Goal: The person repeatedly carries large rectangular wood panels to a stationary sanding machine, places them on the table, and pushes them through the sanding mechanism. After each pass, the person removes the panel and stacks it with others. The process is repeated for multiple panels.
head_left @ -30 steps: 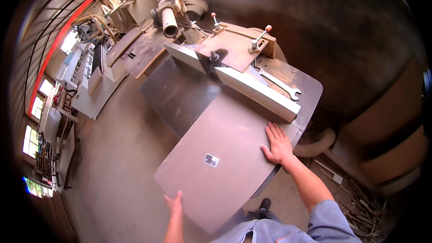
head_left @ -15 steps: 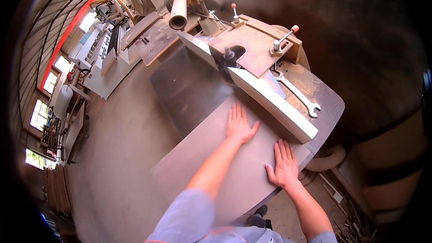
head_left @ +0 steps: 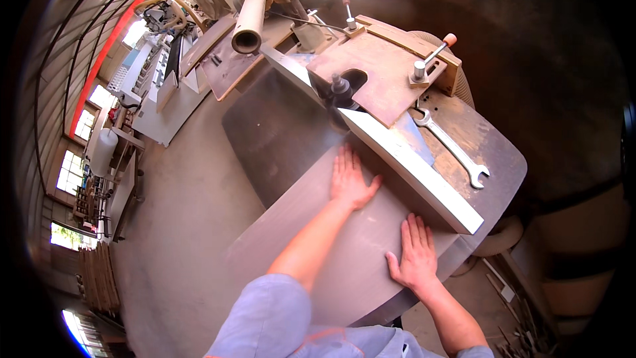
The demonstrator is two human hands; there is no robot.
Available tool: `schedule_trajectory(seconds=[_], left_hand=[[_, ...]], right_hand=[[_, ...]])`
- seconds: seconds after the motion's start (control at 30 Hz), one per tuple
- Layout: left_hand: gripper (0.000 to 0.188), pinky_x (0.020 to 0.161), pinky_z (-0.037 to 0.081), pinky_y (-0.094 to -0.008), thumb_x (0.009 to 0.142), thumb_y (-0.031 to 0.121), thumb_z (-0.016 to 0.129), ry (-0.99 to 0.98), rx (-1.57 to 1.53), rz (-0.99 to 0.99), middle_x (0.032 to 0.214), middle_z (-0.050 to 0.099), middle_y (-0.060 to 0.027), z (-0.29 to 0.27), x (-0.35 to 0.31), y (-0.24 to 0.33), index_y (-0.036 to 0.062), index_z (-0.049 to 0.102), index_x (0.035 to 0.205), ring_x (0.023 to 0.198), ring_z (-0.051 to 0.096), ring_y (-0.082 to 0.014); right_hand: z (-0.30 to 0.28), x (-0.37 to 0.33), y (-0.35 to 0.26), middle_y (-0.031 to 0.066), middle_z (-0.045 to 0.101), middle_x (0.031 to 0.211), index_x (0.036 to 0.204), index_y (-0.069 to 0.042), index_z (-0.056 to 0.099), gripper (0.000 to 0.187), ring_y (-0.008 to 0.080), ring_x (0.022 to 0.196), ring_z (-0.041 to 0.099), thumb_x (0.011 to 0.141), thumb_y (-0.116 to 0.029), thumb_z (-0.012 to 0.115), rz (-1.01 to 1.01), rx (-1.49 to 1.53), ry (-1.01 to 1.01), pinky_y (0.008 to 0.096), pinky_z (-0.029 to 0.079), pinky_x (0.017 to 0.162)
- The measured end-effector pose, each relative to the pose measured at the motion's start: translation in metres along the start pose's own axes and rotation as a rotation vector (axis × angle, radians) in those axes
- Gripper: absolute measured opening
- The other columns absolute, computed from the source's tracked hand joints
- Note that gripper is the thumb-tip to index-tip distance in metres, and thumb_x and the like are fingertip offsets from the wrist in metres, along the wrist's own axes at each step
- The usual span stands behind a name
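Grey-brown board [head_left: 364, 258] on near side of tabletop [head_left: 271, 139] | left hand [head_left: 354, 184], right hand [head_left: 417, 262] flat on it, fingers almost together | a slip could push fingers into far black post [head_left: 340, 87] (maybe sharp)

The left hand [head_left: 354, 189] lies palm down, fingers [head_left: 347, 162] toward 12 o'clock; the left forearm [head_left: 315, 242] slants toward 1. The right hand [head_left: 417, 262], near 5 o'clock from it, lies flat, thumb [head_left: 393, 267] toward 10; the right forearm [head_left: 454, 318] slants toward 11.
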State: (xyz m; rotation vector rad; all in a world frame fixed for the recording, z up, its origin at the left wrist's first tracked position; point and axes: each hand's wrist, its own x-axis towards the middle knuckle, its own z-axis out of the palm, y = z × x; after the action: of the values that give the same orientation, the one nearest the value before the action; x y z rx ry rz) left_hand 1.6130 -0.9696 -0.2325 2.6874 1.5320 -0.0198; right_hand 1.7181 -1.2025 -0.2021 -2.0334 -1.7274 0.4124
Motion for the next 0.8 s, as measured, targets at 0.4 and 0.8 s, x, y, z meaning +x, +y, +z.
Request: schedule_trajectory(seconds=[0.4, 0.8], left_hand=[[0.096, 0.12, 0.004, -0.041, 0.087, 0.061, 0.045, -0.005, -0.077, -0.007, 0.158, 0.01, -0.0219, -0.006, 0.022, -0.026, -0.0094, 0.02, 0.147, 0.148, 0.003, -0.0323], [0.092, 0.12, 0.002, -0.0404, 0.09, 0.062, 0.039, -0.031, -0.008, -0.007, 0.159, 0.005, -0.0211, -0.005, 0.046, -0.053, -0.0075, 0.02, 0.148, 0.148, 0.0, -0.0314]], right_hand=[[0.011, 0.03, -0.014, 0.0265, 0.036, 0.145, 0.135, 0.009, 0.04, 0.079, 0.0423, 0.135, 0.033, 0.073, -0.033, 0.066, -0.032, -0.024, 0.041, 0.0517, 0.025, 0.113], [0.022, 0.062, -0.028, 0.0276, 0.037, 0.144, 0.134, 0.01, 0.042, 0.077, 0.0432, 0.135, 0.034, 0.072, -0.03, 0.066, -0.045, -0.006, 0.07, 0.0522, 0.026, 0.112]])
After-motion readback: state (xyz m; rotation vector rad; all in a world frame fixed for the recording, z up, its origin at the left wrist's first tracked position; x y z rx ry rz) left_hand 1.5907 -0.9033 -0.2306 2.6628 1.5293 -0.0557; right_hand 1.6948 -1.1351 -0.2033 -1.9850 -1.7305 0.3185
